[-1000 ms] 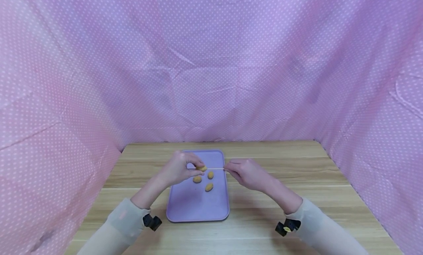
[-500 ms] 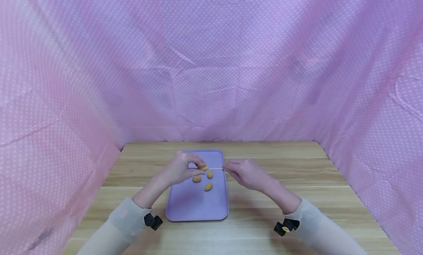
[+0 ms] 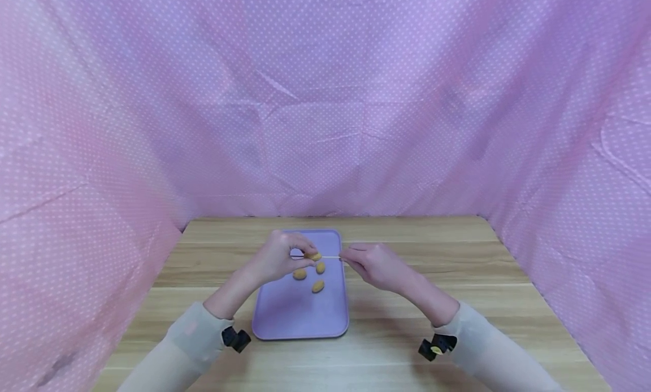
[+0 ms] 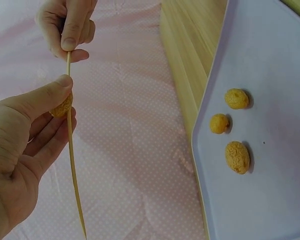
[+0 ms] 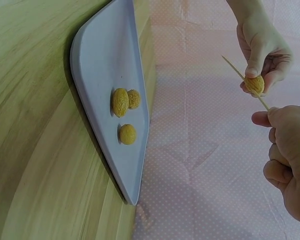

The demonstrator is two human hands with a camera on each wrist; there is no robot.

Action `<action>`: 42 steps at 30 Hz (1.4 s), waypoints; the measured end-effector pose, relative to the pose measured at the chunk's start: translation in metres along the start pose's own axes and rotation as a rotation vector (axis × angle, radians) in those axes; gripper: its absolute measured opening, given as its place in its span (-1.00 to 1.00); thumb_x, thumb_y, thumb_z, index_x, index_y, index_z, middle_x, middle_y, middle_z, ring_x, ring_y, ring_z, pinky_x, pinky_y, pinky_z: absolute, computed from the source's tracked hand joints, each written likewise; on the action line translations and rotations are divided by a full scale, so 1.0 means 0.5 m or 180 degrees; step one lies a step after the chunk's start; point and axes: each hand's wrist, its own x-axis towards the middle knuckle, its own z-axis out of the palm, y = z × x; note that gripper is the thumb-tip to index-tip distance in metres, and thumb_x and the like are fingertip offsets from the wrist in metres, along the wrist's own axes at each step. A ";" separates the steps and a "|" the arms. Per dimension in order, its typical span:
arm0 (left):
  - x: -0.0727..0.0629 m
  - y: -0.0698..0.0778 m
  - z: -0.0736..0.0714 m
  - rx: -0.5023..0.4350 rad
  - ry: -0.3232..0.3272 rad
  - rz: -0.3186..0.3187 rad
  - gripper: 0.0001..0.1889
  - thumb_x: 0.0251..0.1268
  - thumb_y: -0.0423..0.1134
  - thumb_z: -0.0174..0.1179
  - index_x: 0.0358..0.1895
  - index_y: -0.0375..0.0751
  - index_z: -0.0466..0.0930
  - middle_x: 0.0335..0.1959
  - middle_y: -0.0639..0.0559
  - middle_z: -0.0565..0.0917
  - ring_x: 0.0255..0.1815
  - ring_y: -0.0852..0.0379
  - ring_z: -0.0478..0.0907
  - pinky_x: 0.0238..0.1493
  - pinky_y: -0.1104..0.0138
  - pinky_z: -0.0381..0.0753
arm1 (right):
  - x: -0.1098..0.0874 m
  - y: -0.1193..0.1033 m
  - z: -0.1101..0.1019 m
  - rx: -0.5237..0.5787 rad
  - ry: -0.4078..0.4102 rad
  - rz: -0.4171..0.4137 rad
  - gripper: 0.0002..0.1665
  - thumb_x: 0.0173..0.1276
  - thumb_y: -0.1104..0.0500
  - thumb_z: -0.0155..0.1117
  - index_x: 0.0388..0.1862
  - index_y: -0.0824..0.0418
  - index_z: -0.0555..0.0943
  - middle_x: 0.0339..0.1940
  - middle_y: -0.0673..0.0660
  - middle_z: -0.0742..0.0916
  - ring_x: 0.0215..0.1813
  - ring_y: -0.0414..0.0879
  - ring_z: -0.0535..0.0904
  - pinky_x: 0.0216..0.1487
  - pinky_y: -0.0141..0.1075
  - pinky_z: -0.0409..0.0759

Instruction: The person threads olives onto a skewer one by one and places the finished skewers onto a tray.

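Observation:
My left hand (image 3: 272, 261) pinches a wrinkled golden-yellow oval piece (image 5: 255, 85) between thumb and fingers, above the tray. A thin wooden skewer (image 4: 75, 172) runs through this piece, sticking out on both sides; its pointed end extends past my left hand. From the right, my right hand (image 3: 375, 266) grips the skewer's other end between thumb and curled fingers, a short length of stick showing between hand and piece. Three similar wrinkled pieces lie on the purple tray (image 3: 300, 324) below: an oval one (image 4: 238, 157), a small round one (image 4: 219, 123) and another (image 4: 237, 99).
The tray lies lengthwise on a wood-grain table (image 3: 432, 256), left of its middle. Pink dotted cloth (image 3: 325, 160) hangs behind the table and along both sides. Small black cameras are strapped at the left sleeve (image 3: 190, 341) and the right sleeve (image 3: 488, 347).
The held piece has moved a little along the skewer toward my right hand, shortening the bare stick between the two hands. The head view has shifted slightly; the three pieces stay on the tray.

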 end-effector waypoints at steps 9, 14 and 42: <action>0.007 0.007 -0.001 0.0117 -0.0067 -0.0053 -0.87 0.11 -0.41 0.60 -0.27 -0.26 0.87 -0.23 -0.06 0.89 -0.18 0.03 0.85 -0.14 0.38 0.84 | 0.003 -0.002 -0.003 -0.0051 -0.0001 -0.0043 -0.83 0.44 0.37 0.41 -0.04 0.25 0.79 -0.23 0.04 0.84 -0.21 -0.22 0.80 -0.17 -0.41 0.81; 0.010 0.009 0.002 0.0129 -0.0117 -0.0117 -0.87 0.12 -0.40 0.60 -0.26 -0.25 0.87 -0.22 -0.05 0.89 -0.16 0.04 0.85 -0.13 0.36 0.85 | 0.003 -0.002 -0.001 -0.0057 0.0031 -0.0077 -0.86 0.45 0.36 0.40 -0.06 0.26 0.79 -0.27 0.04 0.82 -0.26 -0.25 0.77 -0.21 -0.43 0.79; 0.018 0.008 0.022 0.0026 -0.0124 -0.0022 -0.87 0.12 -0.41 0.59 -0.25 -0.24 0.88 -0.23 -0.05 0.89 -0.19 0.06 0.85 -0.15 0.46 0.81 | 0.004 -0.008 0.006 -0.0058 0.0004 -0.0021 -0.85 0.43 0.36 0.42 -0.07 0.26 0.79 -0.36 0.00 0.78 -0.40 -0.33 0.62 -0.29 -0.49 0.72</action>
